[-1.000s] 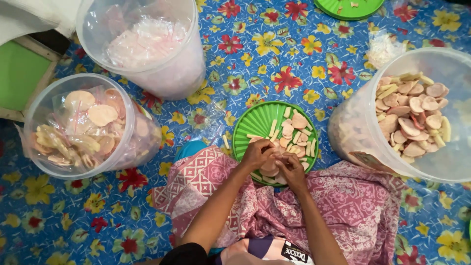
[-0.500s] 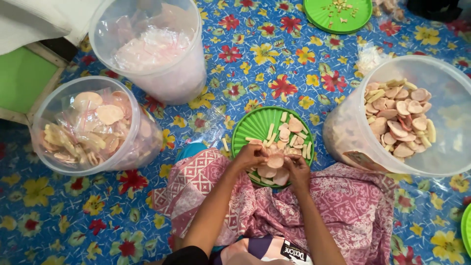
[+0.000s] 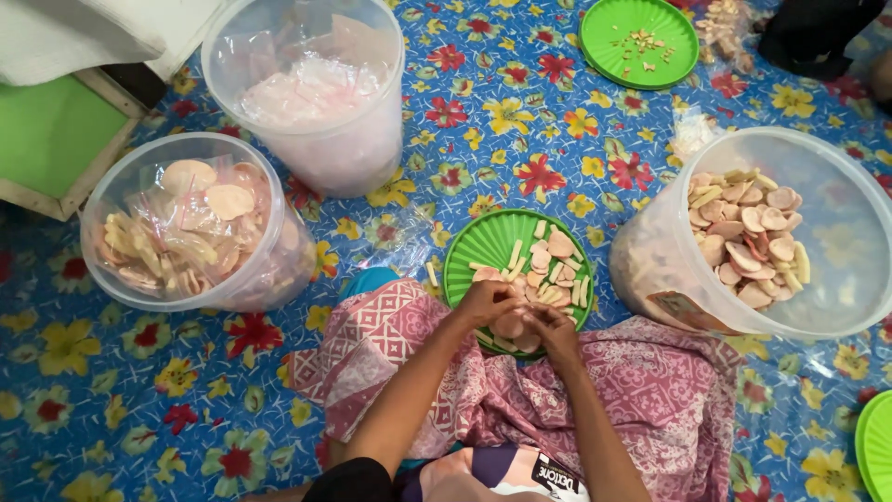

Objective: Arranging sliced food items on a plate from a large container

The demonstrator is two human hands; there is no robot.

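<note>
The person sits on a floral mat (image 3: 520,121), blue with red and yellow flowers, with a pink patterned cloth (image 3: 650,390) over the lap. Both hands meet at the near rim of a green plate (image 3: 488,244) that rests half on the cloth, half on the mat. The left hand (image 3: 488,302) and right hand (image 3: 556,330) are curled close together, fingertips pinching a few round pale crackers (image 3: 511,325) between them; the fingers are partly closed around these pieces, the two hands touching or nearly so. The plate holds more crackers, round ones and thin stick-shaped ones (image 3: 548,265), piled toward its right half.

Just right of the plate stands a big clear tub (image 3: 836,232), tilted toward the person, with loose crackers heaped on its lower side. To the left of the lap a second clear tub (image 3: 269,279) also leans, filled with crackers packed in small clear bags. Beyond it, toward the far edge of the mat, a third tub (image 3: 362,149) stands upright holding empty clear bags. A second green plate (image 3: 613,33) with crumbs lies near the far right corner, well apart from the hands. A green board in a wooden frame (image 3: 46,139) lies at the left edge. The rim of another green plate (image 3: 875,446) shows at the right edge.
</note>
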